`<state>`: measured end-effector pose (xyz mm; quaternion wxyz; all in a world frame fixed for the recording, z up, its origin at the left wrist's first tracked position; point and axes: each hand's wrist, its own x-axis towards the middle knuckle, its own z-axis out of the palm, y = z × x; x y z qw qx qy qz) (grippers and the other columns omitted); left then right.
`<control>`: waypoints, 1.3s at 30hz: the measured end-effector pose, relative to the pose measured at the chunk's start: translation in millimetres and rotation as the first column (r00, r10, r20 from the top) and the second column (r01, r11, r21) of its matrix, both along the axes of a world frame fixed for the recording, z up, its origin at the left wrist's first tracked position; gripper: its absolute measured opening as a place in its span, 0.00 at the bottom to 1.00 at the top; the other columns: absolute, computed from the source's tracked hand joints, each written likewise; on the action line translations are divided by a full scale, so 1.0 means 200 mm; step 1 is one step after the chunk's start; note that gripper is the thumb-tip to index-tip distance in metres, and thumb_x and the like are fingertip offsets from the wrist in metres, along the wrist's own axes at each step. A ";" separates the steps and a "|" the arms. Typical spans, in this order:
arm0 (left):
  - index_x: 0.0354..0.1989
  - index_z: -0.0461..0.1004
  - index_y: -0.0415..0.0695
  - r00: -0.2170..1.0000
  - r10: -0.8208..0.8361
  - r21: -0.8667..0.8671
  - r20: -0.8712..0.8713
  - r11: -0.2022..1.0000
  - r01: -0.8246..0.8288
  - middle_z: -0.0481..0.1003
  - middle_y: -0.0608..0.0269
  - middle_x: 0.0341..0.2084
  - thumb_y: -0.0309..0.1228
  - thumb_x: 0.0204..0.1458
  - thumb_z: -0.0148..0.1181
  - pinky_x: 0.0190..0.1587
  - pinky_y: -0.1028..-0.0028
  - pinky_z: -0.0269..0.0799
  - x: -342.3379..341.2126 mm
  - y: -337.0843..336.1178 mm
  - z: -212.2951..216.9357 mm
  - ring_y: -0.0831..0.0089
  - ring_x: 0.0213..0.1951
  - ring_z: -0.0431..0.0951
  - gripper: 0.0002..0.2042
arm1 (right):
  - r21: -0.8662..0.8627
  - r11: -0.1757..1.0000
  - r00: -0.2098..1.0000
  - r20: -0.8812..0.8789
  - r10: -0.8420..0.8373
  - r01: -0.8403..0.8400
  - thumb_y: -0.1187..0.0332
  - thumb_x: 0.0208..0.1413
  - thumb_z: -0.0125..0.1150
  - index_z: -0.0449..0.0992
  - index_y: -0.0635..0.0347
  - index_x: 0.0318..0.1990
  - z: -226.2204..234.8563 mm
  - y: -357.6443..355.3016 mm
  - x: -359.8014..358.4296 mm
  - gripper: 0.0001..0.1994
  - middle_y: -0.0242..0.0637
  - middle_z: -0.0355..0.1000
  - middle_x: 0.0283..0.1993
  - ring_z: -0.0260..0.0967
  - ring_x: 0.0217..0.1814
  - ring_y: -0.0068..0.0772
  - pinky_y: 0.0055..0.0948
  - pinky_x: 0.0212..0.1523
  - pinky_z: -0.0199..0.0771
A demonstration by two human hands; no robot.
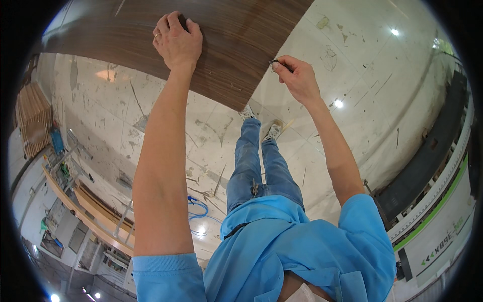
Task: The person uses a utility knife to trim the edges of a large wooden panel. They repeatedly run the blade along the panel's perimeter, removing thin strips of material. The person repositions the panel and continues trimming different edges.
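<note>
The person stands over a dark walnut-grain panel (pixel 151 45) that lies across the far part of the scene on a scuffed pale floor (pixel 352 75). The left hand (pixel 177 43) lies palm down on the panel, fingers curled over a small dark thing I cannot make out, pressing the board still. The right hand (pixel 298 76) hovers at the panel's right edge, near its near corner, thumb and forefinger pinched shut on a thin dark tool (pixel 279 63), most likely a pencil or marker. The step in hand looks like marking or trimming along that edge. Next, I judge, the tip has to meet the edge cleanly while the left hand keeps the board from sliding. Stacked boards (pixel 32 118) lean at far left; a long machine (pixel 432 201) runs along the right
</note>
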<state>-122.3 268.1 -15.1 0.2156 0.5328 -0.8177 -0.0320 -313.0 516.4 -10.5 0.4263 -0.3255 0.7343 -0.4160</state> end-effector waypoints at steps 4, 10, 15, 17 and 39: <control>0.62 0.76 0.49 1.000 0.002 0.000 -0.022 1.000 -0.002 0.73 0.57 0.65 0.42 0.64 0.60 0.71 0.51 0.63 -0.01 0.00 0.00 0.52 0.70 0.68 0.20 | -0.005 0.999 0.997 -0.060 -0.041 0.040 0.60 0.71 0.66 0.85 0.61 0.46 0.01 0.00 -0.01 0.12 0.31 0.74 0.24 0.65 0.26 0.22 0.30 0.30 0.67; 0.62 0.76 0.49 1.000 -0.006 -0.014 -0.021 1.000 0.006 0.73 0.57 0.65 0.41 0.64 0.60 0.71 0.51 0.63 0.00 -0.01 0.00 0.52 0.70 0.68 0.20 | -0.088 0.995 0.986 -0.161 -0.050 0.037 0.61 0.71 0.66 0.84 0.61 0.46 -0.02 0.00 -0.02 0.12 0.34 0.73 0.24 0.64 0.25 0.23 0.30 0.29 0.66; 0.62 0.76 0.49 1.000 -0.011 -0.013 -0.010 1.000 0.011 0.73 0.56 0.65 0.41 0.64 0.60 0.70 0.50 0.63 0.00 -0.01 0.00 0.52 0.70 0.69 0.20 | -0.057 0.998 0.994 -0.111 -0.008 0.002 0.61 0.71 0.65 0.84 0.62 0.46 -0.02 0.00 -0.03 0.12 0.32 0.72 0.23 0.64 0.25 0.22 0.30 0.29 0.65; 0.62 0.76 0.49 1.000 -0.011 -0.014 -0.005 1.000 0.011 0.73 0.56 0.65 0.41 0.64 0.60 0.70 0.50 0.63 0.00 -0.01 0.00 0.52 0.70 0.68 0.20 | -0.053 0.999 0.997 -0.076 -0.006 0.002 0.61 0.71 0.65 0.84 0.62 0.45 -0.02 0.00 -0.04 0.12 0.30 0.71 0.23 0.64 0.25 0.21 0.30 0.29 0.65; 0.62 0.75 0.48 1.000 -0.020 -0.011 -0.009 1.000 0.020 0.72 0.56 0.66 0.41 0.65 0.60 0.71 0.50 0.62 0.00 0.00 0.00 0.51 0.71 0.68 0.20 | -0.048 0.998 0.993 -0.111 -0.032 0.027 0.61 0.70 0.65 0.84 0.63 0.44 -0.01 -0.01 -0.02 0.12 0.37 0.75 0.25 0.66 0.25 0.26 0.31 0.30 0.68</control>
